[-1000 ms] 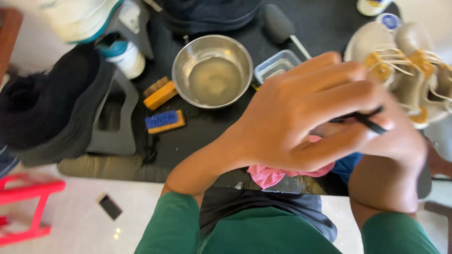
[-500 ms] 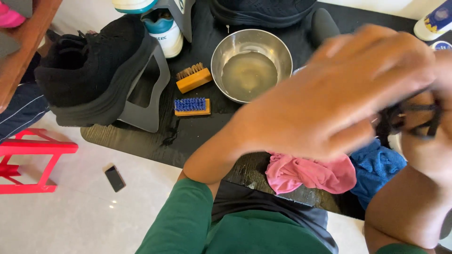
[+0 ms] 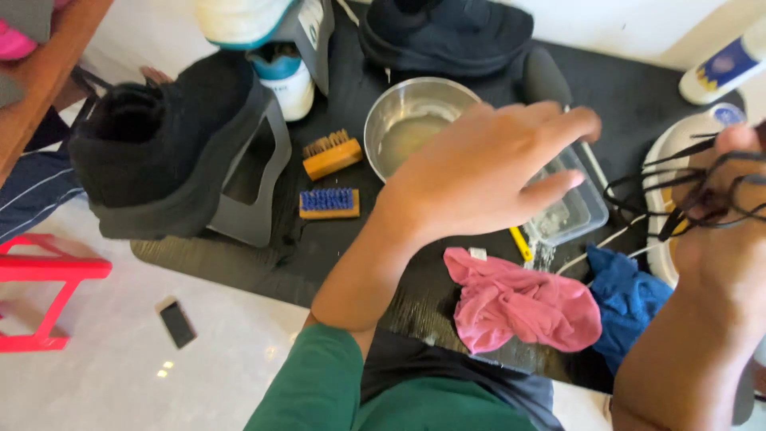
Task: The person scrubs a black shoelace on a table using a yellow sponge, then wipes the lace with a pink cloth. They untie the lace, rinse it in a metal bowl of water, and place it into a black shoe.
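Black laces (image 3: 694, 187) gripped in right hand (image 3: 730, 231) — left hand (image 3: 479, 172) open, fingers spread — white bottle (image 3: 722, 68), blue label, top right.

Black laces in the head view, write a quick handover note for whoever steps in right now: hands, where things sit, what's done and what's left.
Right hand: raised at the right edge, a tangle of black laces in its grip.
Left hand: open, fingers spread, holding nothing, hovering above the steel bowl and clear tub.
On the black mat: black shoe on a grey stand, wooden brush, blue brush, pink cloth, blue cloth.
Done: the laces are free in the hand, in no shoe.
Left: the laces are tangled and not set down; the brushes and cloths lie unheld.
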